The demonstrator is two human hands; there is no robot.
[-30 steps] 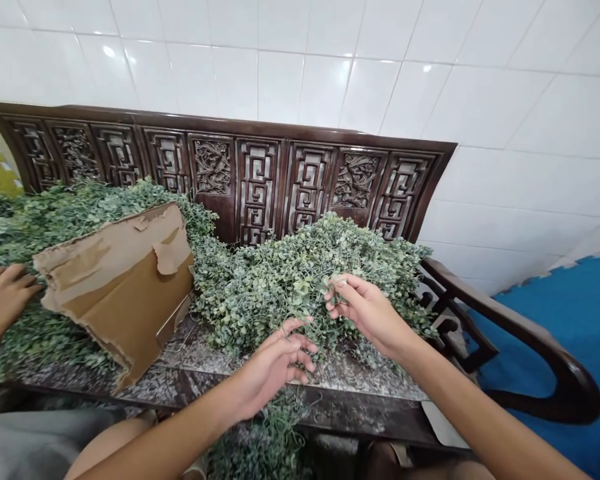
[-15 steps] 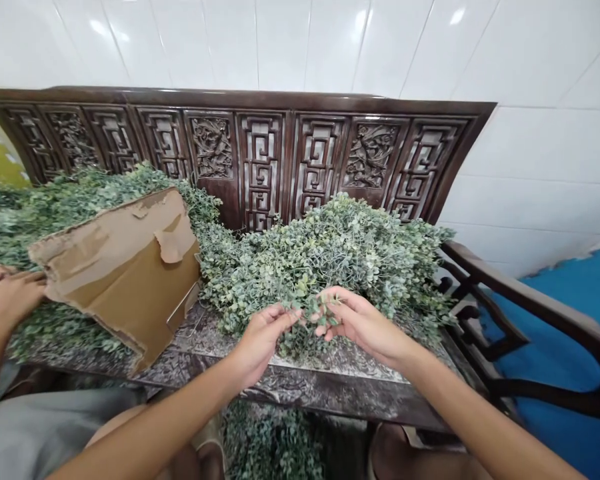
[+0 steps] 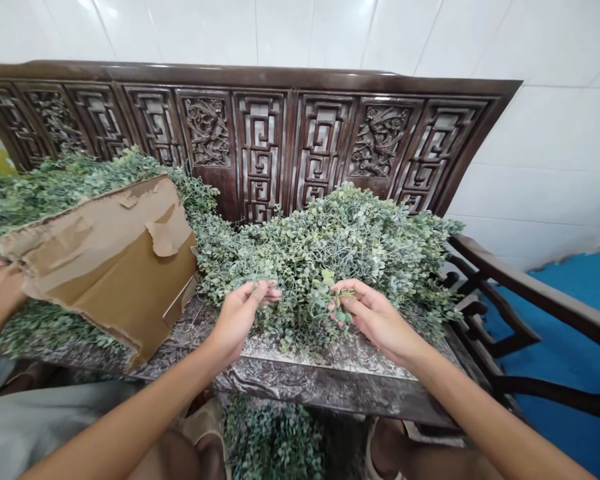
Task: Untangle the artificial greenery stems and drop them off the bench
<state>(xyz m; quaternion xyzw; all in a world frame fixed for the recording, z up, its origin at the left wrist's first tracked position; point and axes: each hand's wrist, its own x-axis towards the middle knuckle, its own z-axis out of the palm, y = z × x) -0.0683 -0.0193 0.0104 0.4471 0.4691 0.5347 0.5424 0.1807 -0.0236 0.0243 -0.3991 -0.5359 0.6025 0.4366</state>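
Note:
Between thumb and fingers, my right hand (image 3: 375,317) pinches a small sprig of artificial greenery (image 3: 344,308) with rounded green leaves. My left hand (image 3: 243,310) is to the left of it, apart from the sprig, thumb and fingers closed together. Whatever its fingertips may hold is too small to make out. Behind both hands rises a heap of artificial foliage (image 3: 325,247), pale green with tangled thin stems, piled on the dark wooden bench (image 3: 340,390).
A torn cardboard piece (image 3: 125,293) leans against more foliage on the left, a bent metal wire (image 3: 180,297) at its edge. Another person's hand (image 3: 0,287) is beside the cardboard. Greenery (image 3: 275,440) lies below the bench. The carved backrest (image 3: 265,77) and armrest (image 3: 540,287) bound the seat.
My hands have moved apart: the left went left, away from the sprig, while the right shifted slightly right with the sprig still pinched. The view has shifted a little.

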